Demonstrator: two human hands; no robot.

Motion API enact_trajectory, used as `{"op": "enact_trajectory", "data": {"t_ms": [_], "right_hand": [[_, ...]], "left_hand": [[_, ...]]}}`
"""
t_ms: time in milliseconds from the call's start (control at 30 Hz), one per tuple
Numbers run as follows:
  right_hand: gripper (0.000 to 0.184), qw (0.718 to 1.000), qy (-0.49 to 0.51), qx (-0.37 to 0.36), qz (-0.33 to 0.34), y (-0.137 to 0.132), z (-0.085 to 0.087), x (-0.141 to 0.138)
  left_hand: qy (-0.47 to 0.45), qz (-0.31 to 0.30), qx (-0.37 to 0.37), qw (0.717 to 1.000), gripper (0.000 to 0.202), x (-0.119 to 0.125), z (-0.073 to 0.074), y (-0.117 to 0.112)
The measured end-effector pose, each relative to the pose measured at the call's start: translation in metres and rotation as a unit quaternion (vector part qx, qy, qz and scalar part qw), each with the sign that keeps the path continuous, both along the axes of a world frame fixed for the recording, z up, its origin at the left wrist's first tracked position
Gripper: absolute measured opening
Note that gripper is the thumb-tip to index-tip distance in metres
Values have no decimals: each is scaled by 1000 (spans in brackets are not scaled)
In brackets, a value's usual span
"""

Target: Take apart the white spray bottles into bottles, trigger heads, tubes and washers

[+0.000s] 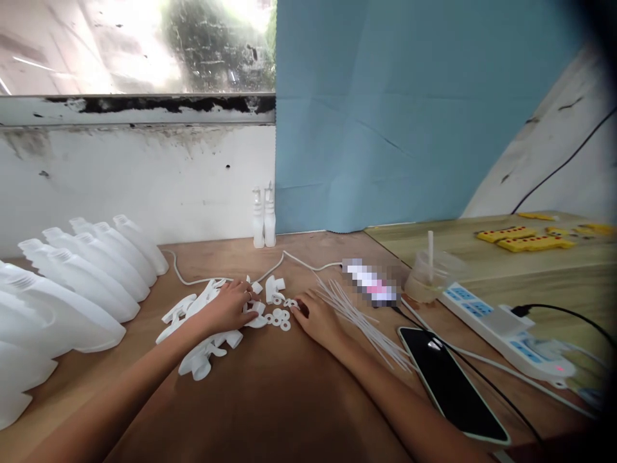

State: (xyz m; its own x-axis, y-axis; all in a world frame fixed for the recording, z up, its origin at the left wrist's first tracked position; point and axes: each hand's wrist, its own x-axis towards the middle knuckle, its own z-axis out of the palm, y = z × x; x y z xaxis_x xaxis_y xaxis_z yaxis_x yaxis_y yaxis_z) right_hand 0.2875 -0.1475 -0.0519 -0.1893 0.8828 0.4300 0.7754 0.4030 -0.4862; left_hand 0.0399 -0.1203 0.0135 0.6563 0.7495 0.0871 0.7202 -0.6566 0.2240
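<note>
My left hand rests on a heap of white plastic spray-trigger heads in the middle of the wooden table, fingers curled over one of the parts. My right hand lies just to its right, fingers bent, fingertips touching a small scatter of white plastic rings. Whether it pinches a ring is hidden. A bundle of thin white dip tubes lies spread right of my right hand.
Several white plastic bottles lie in rows at the left. Two assembled sprayers stand by the wall. A phone on a cable, a plastic cup, a white power strip and yellow blocks sit at the right.
</note>
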Motion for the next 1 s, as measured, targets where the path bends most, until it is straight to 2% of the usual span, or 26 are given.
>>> {"op": "enact_trajectory", "data": {"t_ms": [167,300,400,500,600,733,867,1000], "right_hand": [[6,1000,17,10,-8,0,0,1],[8,998,53,14,-13,2,-1,0],[12,992,123,25,2,-1,3,-2],[13,986,155,35,56,-10,13,-5],[14,980,142,42,133,-21,22,-9],[16,969,117,37,213,-30,26,-15],[18,964,84,17,252,-30,25,-18],[26,959,85,5,270,-29,23,-17]], "left_hand": [[-86,9,-4,996,9,2,10,-5],[-142,6,-27,990,6,8,14,-30],[-143,-12,-19,989,7,14,3,-51],[-135,-22,-15,991,5,19,-14,-63],[-161,17,-57,985,15,20,-30,-63],[-239,58,-124,961,31,18,-47,-60],[-256,27,-98,961,34,16,-55,-60],[-250,15,-75,965,35,16,-55,-62]]}}
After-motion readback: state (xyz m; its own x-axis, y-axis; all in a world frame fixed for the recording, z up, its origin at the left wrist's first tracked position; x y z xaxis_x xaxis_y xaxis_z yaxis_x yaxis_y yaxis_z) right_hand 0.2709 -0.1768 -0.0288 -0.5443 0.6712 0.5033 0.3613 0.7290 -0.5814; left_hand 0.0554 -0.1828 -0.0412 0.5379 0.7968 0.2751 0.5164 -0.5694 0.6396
